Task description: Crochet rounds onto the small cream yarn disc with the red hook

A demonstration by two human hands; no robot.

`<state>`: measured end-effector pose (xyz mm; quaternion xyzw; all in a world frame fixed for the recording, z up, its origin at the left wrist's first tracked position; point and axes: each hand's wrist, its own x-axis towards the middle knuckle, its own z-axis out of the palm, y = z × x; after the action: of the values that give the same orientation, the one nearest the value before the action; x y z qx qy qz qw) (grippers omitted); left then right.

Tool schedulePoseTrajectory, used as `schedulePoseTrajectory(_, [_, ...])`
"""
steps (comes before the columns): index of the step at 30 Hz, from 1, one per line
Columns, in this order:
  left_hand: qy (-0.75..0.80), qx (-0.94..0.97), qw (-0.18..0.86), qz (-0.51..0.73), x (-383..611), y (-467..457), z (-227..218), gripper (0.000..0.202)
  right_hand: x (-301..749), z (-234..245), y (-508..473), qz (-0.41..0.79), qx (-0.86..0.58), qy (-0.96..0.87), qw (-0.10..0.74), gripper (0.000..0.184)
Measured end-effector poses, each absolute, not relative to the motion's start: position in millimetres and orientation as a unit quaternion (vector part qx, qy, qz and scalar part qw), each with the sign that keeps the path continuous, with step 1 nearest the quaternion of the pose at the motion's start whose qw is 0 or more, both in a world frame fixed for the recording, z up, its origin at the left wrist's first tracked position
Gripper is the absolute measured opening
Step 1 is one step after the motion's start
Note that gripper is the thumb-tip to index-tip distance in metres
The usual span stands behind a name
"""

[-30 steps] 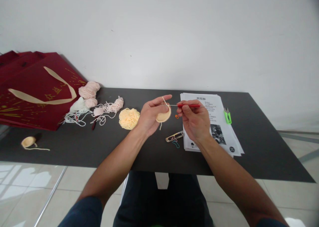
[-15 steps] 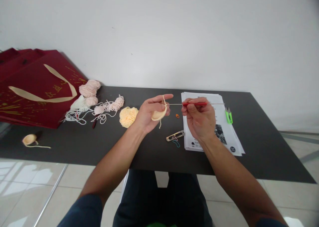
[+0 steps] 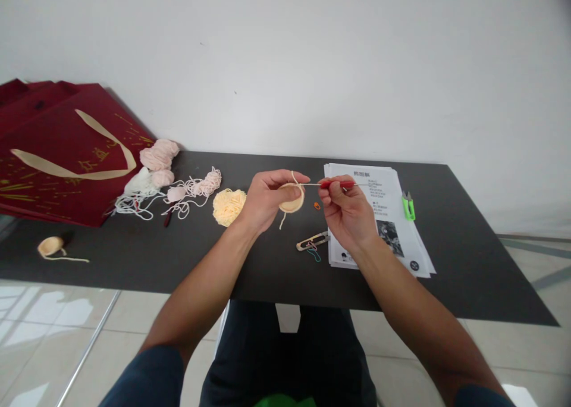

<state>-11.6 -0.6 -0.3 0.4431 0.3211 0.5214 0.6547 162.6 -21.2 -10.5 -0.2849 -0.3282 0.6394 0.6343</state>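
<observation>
Between thumb and fingers, my left hand [image 3: 266, 200] pinches a small round cream crochet piece [image 3: 292, 203], its short yarn tail hanging down. A strand of yarn runs up over the left index finger. My right hand [image 3: 350, 210] grips the red handle of a crochet hook [image 3: 338, 184]. The hook's thin metal shaft points left and its end meets the upper edge of the piece, by the left thumb. Just left of my left wrist lies a yellow yarn ball [image 3: 229, 207]. An orange stitch marker [image 3: 317, 206] rests on the table between the hands.
Printed sheets [image 3: 357, 258] lie under my right hand, with green thread snips [image 3: 408, 206] at their right edge. Beige snips [image 3: 312, 241] and a teal stitch marker [image 3: 314, 254] lie nearer me. Pink yarn [image 3: 206, 184], a red gift bag [image 3: 57, 157] and another cream piece [image 3: 51, 246] are leftward.
My right hand and the hook have moved left, closer to my left hand. The crochet piece has turned, so its round face shows more. The view has shifted slightly.
</observation>
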Motion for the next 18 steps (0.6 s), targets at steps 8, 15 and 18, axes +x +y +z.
schedulePoseTrajectory(8, [0.404,0.548,0.506,0.529,-5,2,-8,0.019,156,-18,-19,0.659,-0.297,-0.276,0.633,0.025])
schedulePoseTrajectory(15, [0.393,0.499,0.575,0.517,0,4,-14,0.065,152,-23,-18,0.658,-0.321,-0.272,0.625,0.024])
schedulePoseTrajectory(18, [0.416,0.529,0.555,0.489,0,4,-14,0.059,152,-25,-17,0.65,-0.329,-0.273,0.628,0.025])
